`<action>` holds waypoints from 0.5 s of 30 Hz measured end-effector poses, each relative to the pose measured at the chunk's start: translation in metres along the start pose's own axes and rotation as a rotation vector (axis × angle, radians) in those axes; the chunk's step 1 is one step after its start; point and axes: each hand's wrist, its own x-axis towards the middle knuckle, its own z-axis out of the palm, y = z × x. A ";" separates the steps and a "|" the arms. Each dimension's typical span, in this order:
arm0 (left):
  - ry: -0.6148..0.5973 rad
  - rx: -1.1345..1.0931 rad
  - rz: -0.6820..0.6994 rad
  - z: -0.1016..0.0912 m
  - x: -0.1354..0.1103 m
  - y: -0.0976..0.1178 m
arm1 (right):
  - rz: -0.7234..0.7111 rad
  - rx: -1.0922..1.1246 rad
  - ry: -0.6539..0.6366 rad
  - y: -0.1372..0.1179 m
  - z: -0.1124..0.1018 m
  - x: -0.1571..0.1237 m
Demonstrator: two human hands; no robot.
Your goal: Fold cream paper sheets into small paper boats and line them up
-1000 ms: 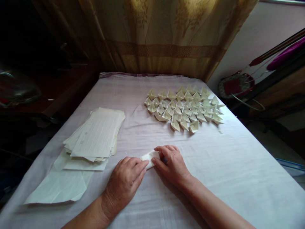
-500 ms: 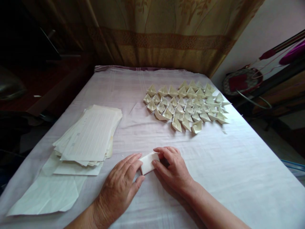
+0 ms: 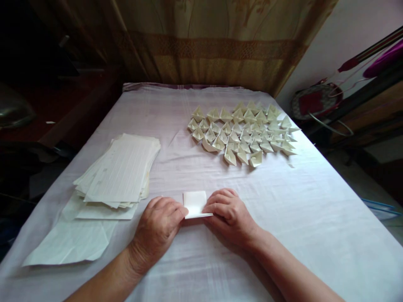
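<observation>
A small folded piece of white paper stands between my hands near the front middle of the cloth. My left hand is closed, pinching the lower left corner between thumb and fingers. On the other side, my right hand grips the lower right corner, its fingers curled. Part of the paper's right edge is hidden behind my right fingers. Farther back to the right, several folded paper boats sit in close rows. To the left lies a stack of printed paper sheets.
A crumpled loose sheet sticks out beneath the stack. A pale checked cloth covers the surface. Behind it hangs a brown patterned curtain. A dark red table stands at the left, and a bag at the right.
The folded paper has turned from a slant to face me squarely, with a flap now showing upward. My left hand has closed from spread fingers into a pinch on its corner.
</observation>
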 end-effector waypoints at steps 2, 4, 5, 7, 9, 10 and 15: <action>-0.023 -0.008 -0.018 0.000 -0.001 0.000 | 0.005 -0.024 0.018 0.000 0.002 -0.001; -0.040 -0.043 -0.047 0.002 -0.001 0.001 | 0.007 -0.038 0.025 0.000 0.004 -0.001; -0.042 -0.062 -0.058 0.002 -0.001 0.002 | 0.005 -0.042 0.026 -0.001 0.004 0.000; -0.036 -0.093 -0.076 0.004 0.000 0.004 | 0.000 -0.044 0.030 -0.001 0.005 0.000; -0.027 -0.113 -0.092 0.005 0.001 0.005 | -0.001 -0.037 0.037 -0.002 0.005 0.000; -0.023 -0.122 -0.100 0.004 0.002 0.005 | 0.002 -0.027 0.048 -0.003 0.004 0.001; -0.023 -0.137 -0.126 0.003 0.005 0.005 | 0.060 0.026 0.075 -0.006 0.004 0.004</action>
